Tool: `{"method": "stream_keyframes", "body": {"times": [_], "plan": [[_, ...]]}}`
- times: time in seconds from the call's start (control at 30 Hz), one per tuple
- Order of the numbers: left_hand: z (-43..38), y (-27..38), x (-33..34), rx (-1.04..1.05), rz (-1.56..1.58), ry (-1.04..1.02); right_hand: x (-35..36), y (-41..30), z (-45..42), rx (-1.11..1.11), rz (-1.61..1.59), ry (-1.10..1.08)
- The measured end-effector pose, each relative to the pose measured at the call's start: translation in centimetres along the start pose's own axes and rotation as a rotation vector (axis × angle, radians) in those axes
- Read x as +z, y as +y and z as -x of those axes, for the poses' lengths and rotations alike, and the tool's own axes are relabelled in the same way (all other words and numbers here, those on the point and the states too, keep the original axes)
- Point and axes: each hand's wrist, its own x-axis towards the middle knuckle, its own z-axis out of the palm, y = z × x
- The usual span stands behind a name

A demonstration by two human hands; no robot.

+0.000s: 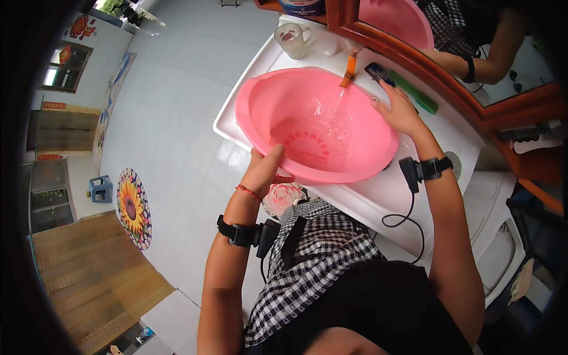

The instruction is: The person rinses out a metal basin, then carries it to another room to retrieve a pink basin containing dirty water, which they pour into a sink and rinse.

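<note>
A pink plastic basin [266,106] sits tilted on the white washbasin [226,120]. Water runs into it from an orange-handled tap [349,71], and shallow water covers its bottom, where printed writing shows. My left hand [267,166] grips the near left rim, thumb on top and fingers underneath. Beyond the right rim, my right hand [397,106] is spread with its fingers apart, near a dark blue item [378,73] and a green brush or comb [415,92]. It holds nothing that I can see; whether its thumb touches the rim is unclear.
A glass mug [291,41] stands at the washbasin's back left corner. A red-brown wooden mirror frame [412,57] borders the back, with a tub of some kind [303,6] on its shelf. A white appliance [492,222] is at the right. Cables hang from both wrist straps.
</note>
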Motion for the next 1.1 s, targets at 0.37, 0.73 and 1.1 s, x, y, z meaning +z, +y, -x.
{"method": "stream_keyframes", "body": {"times": [0.37,0.73,1.1], "plan": [[-1.2,-1.7,-0.6,0.080,0.039,-0.017,1.6,3.9,13.3,0.368,-0.118,0.004],[-1.8,-2.5,-1.1,0.068,0.068,-0.043,1.7,2.1,12.0,0.203,-0.065,0.070],[-1.5,-2.0,-1.0,0.026,0.073,-0.009,-0.2,-0.4,-1.6,-0.151,0.048,0.165]]}}
